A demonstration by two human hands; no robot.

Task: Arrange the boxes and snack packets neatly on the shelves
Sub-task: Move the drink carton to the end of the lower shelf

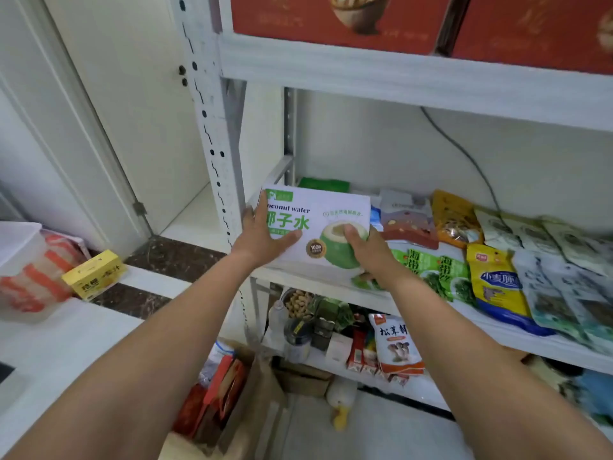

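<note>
A white coconut water box (331,207) with green print lies at the left end of the middle shelf (318,288). My left hand (265,234) grips its left end, thumb across the top face. My right hand (363,249) grips its near right corner, thumb on the printed coconut. Snack packets lie in a row to the right: a brown-and-grey one (406,220), a yellow one (456,224), green seaweed packets (438,270), a yellow-and-blue one (497,283) and several pale ones (557,273). A green packet (326,184) shows behind the box.
Red boxes (338,18) fill the upper shelf. The lower shelf holds a peanut jar (297,302), small cartons and a mushroom packet (396,343). A yellow box (96,273) and a bagged red-striped pack (36,277) sit on the counter at left. Bags and a toy duck (340,405) stand on the floor.
</note>
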